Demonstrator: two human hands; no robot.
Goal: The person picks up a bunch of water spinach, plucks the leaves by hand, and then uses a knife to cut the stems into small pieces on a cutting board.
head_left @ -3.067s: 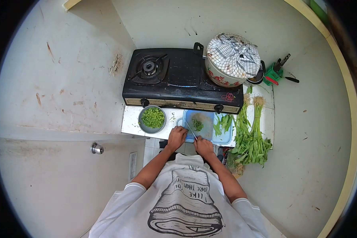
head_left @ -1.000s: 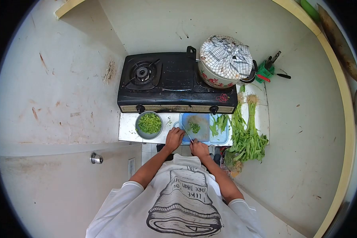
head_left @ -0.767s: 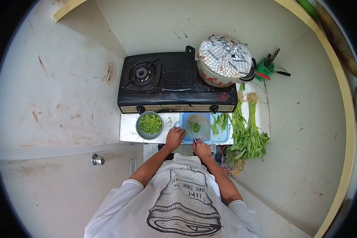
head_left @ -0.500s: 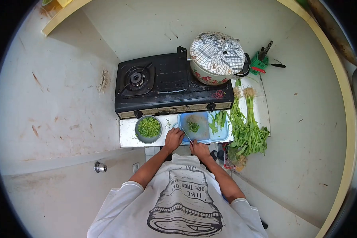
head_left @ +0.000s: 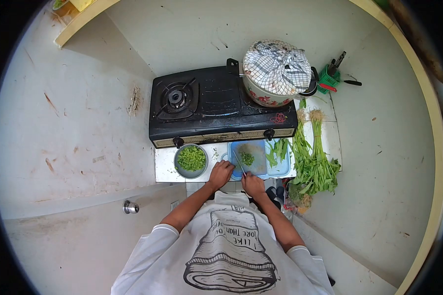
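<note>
My right hand point(head_left: 253, 184) is wrapped round the handle of a knife, at the front edge of the blue cutting board point(head_left: 258, 156). The knife's blade point(head_left: 238, 160) points up and left, beside a small pile of chopped greens point(head_left: 246, 158). At the board's left edge rests my left hand point(head_left: 221, 172), its fingers curled together; whether it holds anything is hidden. Cut leaves point(head_left: 279, 149) lie on the lighter right part of the board. Further left, a grey bowl point(head_left: 185, 174) holds chopped greens point(head_left: 191, 158).
Behind the board is a black two-burner stove point(head_left: 220, 117) bearing a cloth-covered floral pot point(head_left: 267, 97). Long leafy greens with roots point(head_left: 316, 162) lie on the right, below a green basket of utensils point(head_left: 328, 77). Walls stand on both sides.
The knife blade has swung to a steeper angle, and its tip is now further up the board. The whole view has shifted slightly to the right.
</note>
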